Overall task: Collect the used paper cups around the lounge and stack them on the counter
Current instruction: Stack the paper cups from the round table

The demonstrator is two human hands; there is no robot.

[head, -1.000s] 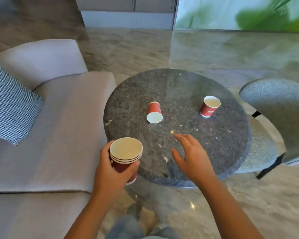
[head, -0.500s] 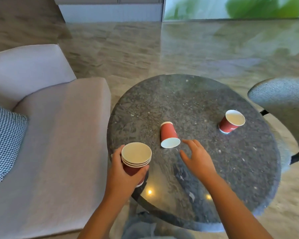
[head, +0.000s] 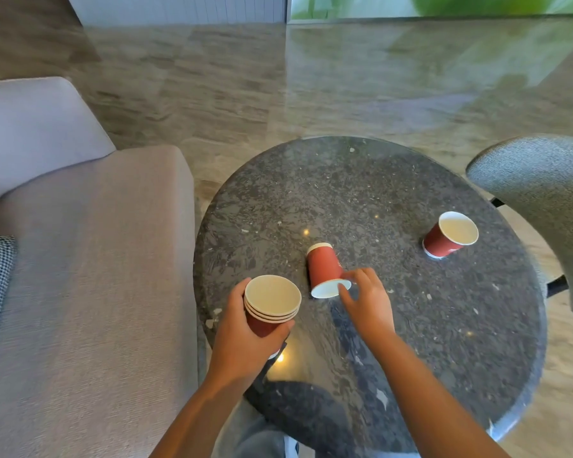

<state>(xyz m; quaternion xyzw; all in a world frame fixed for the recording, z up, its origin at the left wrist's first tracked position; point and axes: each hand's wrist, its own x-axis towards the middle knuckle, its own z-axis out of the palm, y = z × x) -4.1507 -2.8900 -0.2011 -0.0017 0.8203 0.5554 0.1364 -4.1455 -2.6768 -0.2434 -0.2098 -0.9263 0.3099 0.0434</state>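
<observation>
Left hand (head: 245,338): fingers wrapped closed, forearm extended forward. Right hand (head: 368,302): fingers (head: 346,297) spread, thumb and forefinger parted, arm extended.

You've got no readable text here: the far right cup (head: 448,237) on the table (head: 361,193) carries a pale mark on its red side (too small and blurred to make out), nothing else lettered.

round stone table (head: 361,193) | tipped red cup (head: 323,267) centre | upright red cup (head: 444,241) right
</observation>
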